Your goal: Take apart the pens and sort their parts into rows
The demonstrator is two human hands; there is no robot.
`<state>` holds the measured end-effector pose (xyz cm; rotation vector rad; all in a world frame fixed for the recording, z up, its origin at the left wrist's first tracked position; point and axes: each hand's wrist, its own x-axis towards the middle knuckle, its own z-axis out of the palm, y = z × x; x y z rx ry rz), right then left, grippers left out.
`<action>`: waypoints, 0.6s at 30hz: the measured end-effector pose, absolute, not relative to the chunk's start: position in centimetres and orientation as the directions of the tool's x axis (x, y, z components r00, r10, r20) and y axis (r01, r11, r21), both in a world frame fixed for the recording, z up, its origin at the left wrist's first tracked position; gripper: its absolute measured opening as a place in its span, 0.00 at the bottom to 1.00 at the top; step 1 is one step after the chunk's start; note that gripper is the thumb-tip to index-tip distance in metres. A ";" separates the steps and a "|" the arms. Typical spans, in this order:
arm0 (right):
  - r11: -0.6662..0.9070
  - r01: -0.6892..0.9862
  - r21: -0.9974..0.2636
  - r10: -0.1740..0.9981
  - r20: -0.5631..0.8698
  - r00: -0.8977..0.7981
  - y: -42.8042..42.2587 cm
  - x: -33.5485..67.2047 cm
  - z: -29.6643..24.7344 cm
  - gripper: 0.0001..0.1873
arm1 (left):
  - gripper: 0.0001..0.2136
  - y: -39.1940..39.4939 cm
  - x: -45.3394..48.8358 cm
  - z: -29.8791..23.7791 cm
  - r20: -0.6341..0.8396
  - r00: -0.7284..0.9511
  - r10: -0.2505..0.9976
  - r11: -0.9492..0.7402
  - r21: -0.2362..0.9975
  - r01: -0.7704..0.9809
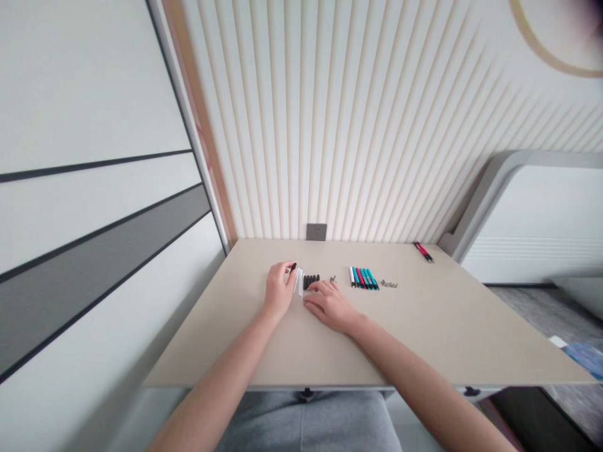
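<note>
My left hand (pixel 279 290) rests on the beige table (pixel 424 339) and pinches a small black pen part (pixel 293 267) between thumb and fingertips. Right beside it lie a few white pen tubes (pixel 299 282) and a row of black pen caps (pixel 311 280). My right hand (pixel 330 304) lies flat with fingers stretched, its fingertips touching the black caps and white tubes. Further right sits a row of coloured pens (pixel 362 277), white, teal and red.
Tiny dark parts (pixel 389 284) lie right of the coloured pens, one more (pixel 333 277) to their left. A red and black pen (pixel 423 251) lies near the table's far right corner. A grey wall socket (pixel 316 231) sits above the table's back edge. A white cabinet (pixel 532 220) stands right.
</note>
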<state>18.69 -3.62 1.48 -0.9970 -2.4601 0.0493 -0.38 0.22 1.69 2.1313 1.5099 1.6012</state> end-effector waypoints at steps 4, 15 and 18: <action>0.762 0.619 -0.187 0.632 0.421 -0.651 -3.6 18.5 1.6 0.16 | 0.06 0.2 -0.3 1.6 0.680 -0.015 0.734 -0.509 0.564 0.650; 0.845 0.481 -0.232 0.532 0.452 -0.716 -4.5 19.6 1.7 0.12 | 0.06 0.4 -0.2 1.2 0.671 0.096 0.736 -0.556 0.517 0.650; 0.820 0.527 -0.222 0.566 0.449 -0.691 -4.3 19.6 1.5 0.12 | 0.07 0.5 -0.2 0.9 0.659 0.133 0.740 -0.565 0.501 0.656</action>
